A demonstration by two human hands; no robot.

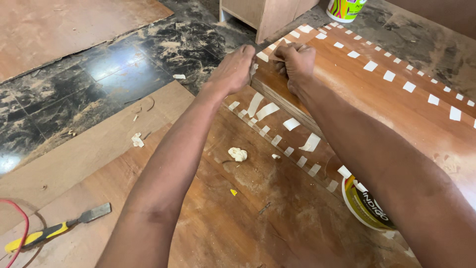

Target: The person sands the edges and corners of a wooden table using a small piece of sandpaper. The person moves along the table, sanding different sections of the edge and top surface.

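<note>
A raised brown laminated board (396, 114) lies across the right, its edges lined with several short white tape strips. Both my hands meet at its far left corner. My left hand (235, 69) is clenched against the board's side edge. My right hand (297, 62) is curled on the top face. Between them a white tape strip (262, 56) wraps over the corner, pinched from both sides. Several loose strips (267, 110) hang down the side edge below my hands.
A chisel with a yellow-and-black handle (54, 229) and a red cable (20, 223) lie at the lower left. A pale crumpled lump (238, 154) sits on the lower wooden sheet. A yellow-white tub (367, 206) stands under my right forearm, another tub (343, 9) at the top. Dark tiled floor (99, 84) lies on the left.
</note>
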